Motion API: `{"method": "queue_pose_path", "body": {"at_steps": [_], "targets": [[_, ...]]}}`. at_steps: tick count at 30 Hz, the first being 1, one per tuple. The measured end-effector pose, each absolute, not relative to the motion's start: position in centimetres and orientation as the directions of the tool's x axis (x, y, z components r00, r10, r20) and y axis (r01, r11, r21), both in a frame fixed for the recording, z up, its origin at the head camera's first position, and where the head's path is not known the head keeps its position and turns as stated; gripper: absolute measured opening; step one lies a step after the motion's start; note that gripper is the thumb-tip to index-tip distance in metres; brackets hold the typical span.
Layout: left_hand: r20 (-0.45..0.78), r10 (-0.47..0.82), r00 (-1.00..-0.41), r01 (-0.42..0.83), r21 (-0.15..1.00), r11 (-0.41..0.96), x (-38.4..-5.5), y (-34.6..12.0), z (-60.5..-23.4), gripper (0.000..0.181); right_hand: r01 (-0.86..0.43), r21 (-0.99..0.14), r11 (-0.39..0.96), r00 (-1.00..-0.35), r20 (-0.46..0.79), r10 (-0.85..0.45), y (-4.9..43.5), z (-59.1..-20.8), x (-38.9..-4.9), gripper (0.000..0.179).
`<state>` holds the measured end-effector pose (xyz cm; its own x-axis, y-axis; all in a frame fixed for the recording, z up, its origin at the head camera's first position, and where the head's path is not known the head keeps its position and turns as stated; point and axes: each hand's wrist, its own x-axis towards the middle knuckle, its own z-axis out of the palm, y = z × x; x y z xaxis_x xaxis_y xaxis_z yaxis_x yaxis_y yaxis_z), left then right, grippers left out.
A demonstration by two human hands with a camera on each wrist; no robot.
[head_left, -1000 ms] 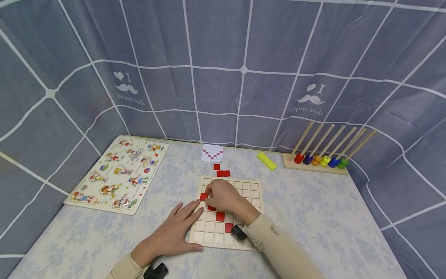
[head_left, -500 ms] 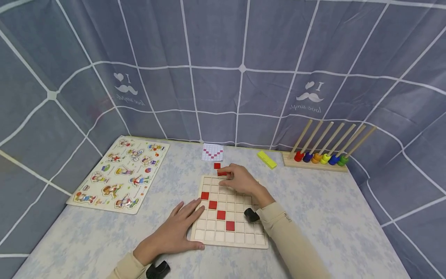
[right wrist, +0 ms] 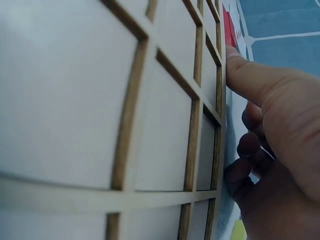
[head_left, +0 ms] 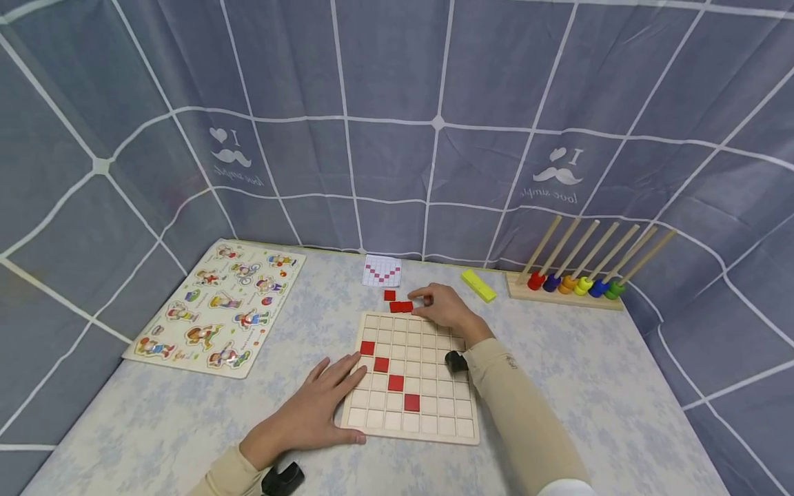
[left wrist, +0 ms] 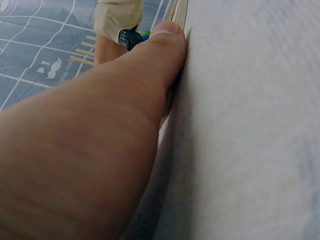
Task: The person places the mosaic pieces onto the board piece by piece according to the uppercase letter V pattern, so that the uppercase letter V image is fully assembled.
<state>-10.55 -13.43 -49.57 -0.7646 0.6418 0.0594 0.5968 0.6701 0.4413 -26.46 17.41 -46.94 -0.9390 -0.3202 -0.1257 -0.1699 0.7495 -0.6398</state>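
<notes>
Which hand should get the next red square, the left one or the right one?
Probably the right hand: it is right beside the pair of red squares just beyond the board. The left hand is farther from them and rests at the board's left edge.

The surface point(head_left: 595, 393) is white with pale blue mottling. The board point(head_left: 428, 373) lies flat near the centre, grid face up. Just beyond its far edge, two red tiles point(head_left: 395, 307) lie side by side; a third red tile point(head_left: 389, 295) lies just beyond them, slightly left. The card point(head_left: 381, 271) is positioned farther, near the far edge. The yellow block point(head_left: 478, 285) lies slanted, right of the tiles. The abacus point(head_left: 564, 296) stands on its base at far right. The puzzle point(head_left: 205, 315) lies flat at far left, well apart from the board.
</notes>
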Motion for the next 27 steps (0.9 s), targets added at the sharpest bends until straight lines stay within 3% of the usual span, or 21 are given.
{"method": "queue_pose_path", "body": {"at_steps": [6, 12, 17, 21, 27], "targets": [[0.074, 0.650, -0.756, 0.615, 0.419, 0.668, -10.6, -13.4, -49.5, 0.111, -0.181, -0.636, 0.750, -0.931, -0.135, -0.339, 17.6, -46.8, -26.5, 0.027], [0.029, 0.644, -0.764, 0.590, 0.436, 0.680, -10.6, -13.5, -49.4, 0.112, -0.280, -0.596, 0.753, -0.913, -0.077, -0.400, 17.7, -47.0, -26.6, 0.021], [0.060, 0.652, -0.756, 0.611, 0.423, 0.670, -10.5, -13.4, -49.6, 0.111, -0.301, -0.539, 0.787, -0.927, -0.028, -0.374, 18.2, -46.7, -26.1, 0.027], [0.038, 0.649, -0.760, 0.596, 0.438, 0.673, -10.4, -13.4, -49.7, 0.112, -0.299, -0.577, 0.760, -0.937, 0.028, -0.348, 19.3, -46.3, -24.2, 0.029], [0.032, 0.648, -0.761, 0.590, 0.450, 0.671, -10.7, -13.5, -49.6, 0.111, -0.326, -0.653, 0.683, -0.934, 0.113, -0.338, 21.0, -46.0, -19.7, 0.015]]}}
